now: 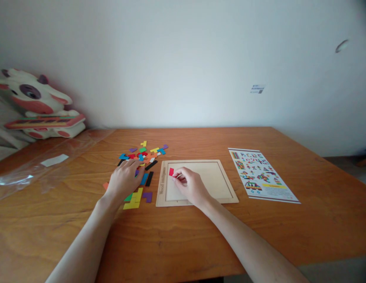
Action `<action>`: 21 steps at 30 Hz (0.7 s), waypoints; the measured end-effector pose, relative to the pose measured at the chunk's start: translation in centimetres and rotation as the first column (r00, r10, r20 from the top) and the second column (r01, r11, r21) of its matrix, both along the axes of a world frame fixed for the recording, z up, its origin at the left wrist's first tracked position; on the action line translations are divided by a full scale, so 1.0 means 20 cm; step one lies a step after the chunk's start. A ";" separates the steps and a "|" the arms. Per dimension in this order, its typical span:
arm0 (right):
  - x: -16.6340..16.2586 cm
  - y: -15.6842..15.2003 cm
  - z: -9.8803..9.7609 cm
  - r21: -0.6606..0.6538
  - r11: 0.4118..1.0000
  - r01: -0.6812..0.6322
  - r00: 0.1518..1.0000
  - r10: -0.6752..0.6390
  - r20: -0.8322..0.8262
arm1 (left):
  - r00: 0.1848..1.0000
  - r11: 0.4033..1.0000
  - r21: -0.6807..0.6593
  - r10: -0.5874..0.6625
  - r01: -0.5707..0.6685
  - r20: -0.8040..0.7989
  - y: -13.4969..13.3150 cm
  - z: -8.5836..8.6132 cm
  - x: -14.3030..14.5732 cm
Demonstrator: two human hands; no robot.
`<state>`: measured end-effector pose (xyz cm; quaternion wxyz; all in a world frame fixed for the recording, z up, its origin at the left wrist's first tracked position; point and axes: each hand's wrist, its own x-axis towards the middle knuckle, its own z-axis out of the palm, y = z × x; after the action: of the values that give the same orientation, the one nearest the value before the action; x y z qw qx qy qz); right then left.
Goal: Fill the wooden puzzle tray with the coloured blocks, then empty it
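A shallow wooden puzzle tray [227,192] lies flat in the middle of the table. My right hand [190,184] rests inside its left part, fingers pinched on a small red puzzle piece [171,171] at the tray's upper left corner. To the left lies a loose heap of coloured puzzle pieces [144,154]. My left hand [125,179] lies palm down on the near part of that heap, fingers spread flat over several pieces. A yellow piece [135,199] and a purple piece [147,196] lie beside its wrist.
A printed pattern sheet [261,173] lies right of the tray. A clear plastic bag [38,165] with a white label lies at the far left. A cow-shaped plush toy [35,104] sits against the wall behind it. The wooden table [177,236] runs to a near edge below my forearms.
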<state>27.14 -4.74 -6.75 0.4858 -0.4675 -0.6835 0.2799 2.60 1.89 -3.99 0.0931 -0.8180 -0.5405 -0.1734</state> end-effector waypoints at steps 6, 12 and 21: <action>-0.07 -0.06 0.04 0.171 0.967 -0.186 0.967 0.149 0.208 | 0.994 0.993 -0.072 0.094 -0.098 -0.047 -0.01 0.10 -0.16; -0.15 -0.12 0.05 0.158 0.916 -0.370 0.880 0.291 0.374 | 0.999 0.971 -0.238 -0.025 0.012 -0.048 -0.01 0.12 -0.26; -0.18 -0.11 0.02 0.109 0.919 -0.379 0.805 0.269 0.529 | 0.974 0.914 -0.337 -0.208 0.225 0.087 -0.04 0.09 -0.21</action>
<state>23.53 -7.02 -6.28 0.2815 -0.3460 -0.8817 0.1539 -1.69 1.14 -2.12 -0.0847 -0.8719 -0.4706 -0.1054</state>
